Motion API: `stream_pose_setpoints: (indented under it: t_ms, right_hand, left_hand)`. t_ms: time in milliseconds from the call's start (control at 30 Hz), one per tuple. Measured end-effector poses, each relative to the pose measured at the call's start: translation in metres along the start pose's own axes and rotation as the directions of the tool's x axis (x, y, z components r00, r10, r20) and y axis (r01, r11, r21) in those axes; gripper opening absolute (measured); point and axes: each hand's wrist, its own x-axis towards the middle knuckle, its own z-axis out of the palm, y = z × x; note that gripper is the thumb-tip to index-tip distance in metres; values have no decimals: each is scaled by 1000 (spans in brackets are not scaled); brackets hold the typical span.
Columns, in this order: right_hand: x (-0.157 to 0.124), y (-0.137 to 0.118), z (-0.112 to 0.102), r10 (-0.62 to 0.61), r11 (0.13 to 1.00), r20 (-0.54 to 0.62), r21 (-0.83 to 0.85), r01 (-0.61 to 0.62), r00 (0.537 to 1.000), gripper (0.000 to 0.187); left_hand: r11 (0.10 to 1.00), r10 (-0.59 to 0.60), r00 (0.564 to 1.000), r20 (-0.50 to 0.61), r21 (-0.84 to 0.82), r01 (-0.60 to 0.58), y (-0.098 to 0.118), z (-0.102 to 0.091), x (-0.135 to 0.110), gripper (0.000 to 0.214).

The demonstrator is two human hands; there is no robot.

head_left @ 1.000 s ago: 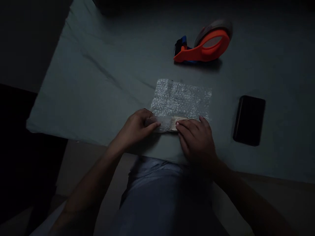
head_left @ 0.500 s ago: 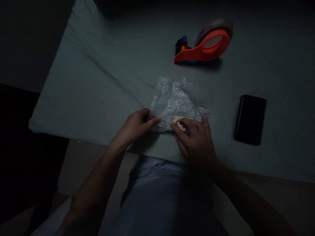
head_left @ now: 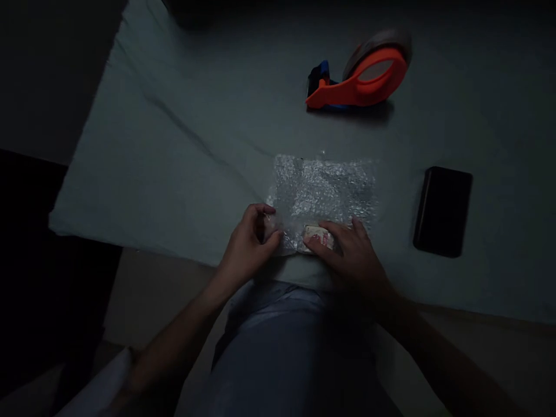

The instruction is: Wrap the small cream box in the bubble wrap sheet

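Observation:
A sheet of clear bubble wrap [head_left: 325,185] lies near the front edge of the table. On its near edge rests a small pale block with red print [head_left: 319,236], too dim to name. My right hand [head_left: 354,252] has its thumb and fingers around this block. At the near left corner of the wrap, my left hand [head_left: 254,237] is closed, with the plastic between thumb and fingers.
A tape dispenser [head_left: 356,92] with an orange frame and a roll of tape stands farther back. To the right lies a black rectangular object [head_left: 443,211]. A pale green cloth [head_left: 174,174] covers the table, and the room is dim.
Both hands have come a little closer to my body along with the pale block. The bubble wrap, crumpled before, now lies flatter and more spread out to the right.

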Motion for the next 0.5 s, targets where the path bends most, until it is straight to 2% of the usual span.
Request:
stream_pose_setpoints:
  t_ms: [67,133,233,300,400,500]
  right_hand:
    - [-3,-2,1,0,1000,3,-1,0,1000,35]
    - [-3,-3,1,-1,1000,6,-1,1,1000,35]
    - [-2,-2,1,-5,1000,12,-14,5,1000,35]
    - [-1,-1,2,-17,1000,0,-26,17,1000,32]
    - [-2,1,3,-55,998,-29,-15,54,998,28]
    - [-4,4,6,-56,998,-50,27,57,997,29]
  left_hand:
    - [988,-35,999,-16,-151,32,1,4,-7,64]
    - [951,-86,996,14,-296,86,8,9,-9,74]
    - [890,-138,984,111,-422,172,25,18,-8,68]
    - [878,-118,975,188,-438,191,37,24,-7,62]
    - [895,-46,959,279,-415,164,46,29,-8,47]
    - [935,6,953,302,-339,102,46,29,-9,37]
